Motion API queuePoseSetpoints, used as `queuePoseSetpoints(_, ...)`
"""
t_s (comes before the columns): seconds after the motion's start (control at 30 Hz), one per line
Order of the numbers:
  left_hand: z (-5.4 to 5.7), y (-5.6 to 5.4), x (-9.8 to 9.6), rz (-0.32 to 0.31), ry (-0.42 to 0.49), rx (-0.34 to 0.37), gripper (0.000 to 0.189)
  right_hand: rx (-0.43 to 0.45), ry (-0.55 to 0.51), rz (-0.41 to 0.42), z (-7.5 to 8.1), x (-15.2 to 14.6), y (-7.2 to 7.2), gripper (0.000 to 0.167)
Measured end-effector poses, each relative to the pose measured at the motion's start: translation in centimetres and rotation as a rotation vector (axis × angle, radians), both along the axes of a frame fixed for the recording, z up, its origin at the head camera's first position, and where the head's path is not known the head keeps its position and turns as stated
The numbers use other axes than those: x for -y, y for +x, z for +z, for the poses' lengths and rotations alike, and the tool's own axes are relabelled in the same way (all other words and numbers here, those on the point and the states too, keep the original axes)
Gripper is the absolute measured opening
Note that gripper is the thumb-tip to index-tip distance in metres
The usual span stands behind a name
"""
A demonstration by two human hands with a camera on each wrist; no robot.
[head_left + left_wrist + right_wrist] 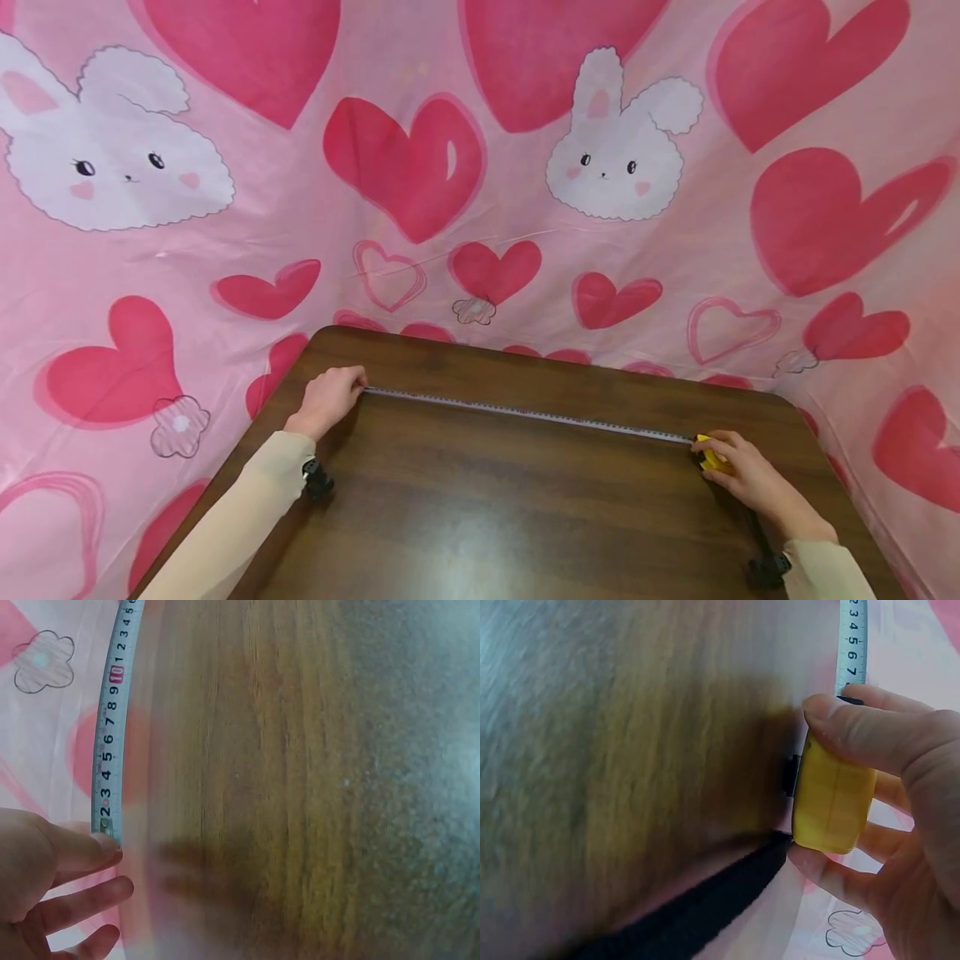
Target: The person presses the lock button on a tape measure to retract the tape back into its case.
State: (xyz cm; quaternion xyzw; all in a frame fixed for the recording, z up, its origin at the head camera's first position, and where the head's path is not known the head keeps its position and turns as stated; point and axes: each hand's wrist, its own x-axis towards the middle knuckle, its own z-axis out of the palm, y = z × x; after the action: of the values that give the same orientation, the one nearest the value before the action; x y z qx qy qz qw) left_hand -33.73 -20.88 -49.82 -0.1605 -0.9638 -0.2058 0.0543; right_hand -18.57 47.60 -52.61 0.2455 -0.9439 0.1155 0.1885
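Note:
A tape measure has a yellow case (832, 799) and a white blade (525, 412) stretched between the two hands above the brown table. At the blade's free end, my left hand (333, 398) pinches it between thumb and fingers, beside the low numbers in the left wrist view. My right hand (757, 479) grips the case at the other end, thumb on one side and fingers on the other. From the case a black wrist strap (705, 900) hangs down. Numbers along the blade (112, 727) face the left wrist camera.
The dark brown wooden table (480, 500) has rounded far corners and a bright reflection in the middle. Behind it hangs a pink cloth (525, 242) printed with hearts and rabbits, close to the table's far edge. Black wrist cameras (317, 479) sit at both sleeves.

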Motion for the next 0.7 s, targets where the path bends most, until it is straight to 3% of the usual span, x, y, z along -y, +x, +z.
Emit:
queuePoseSetpoints(0.47,0.2,0.2,0.5,-0.043,0.037,0.001,0.008,-0.099,0.02,0.009,1.1,-0.1,1.8,0.058)
queuePoseSetpoints(0.7,0.4,0.5,0.6,-0.053,0.066,-0.026,0.007,-0.129,-0.018,0.041,1.5,-0.2,3.0,0.041)
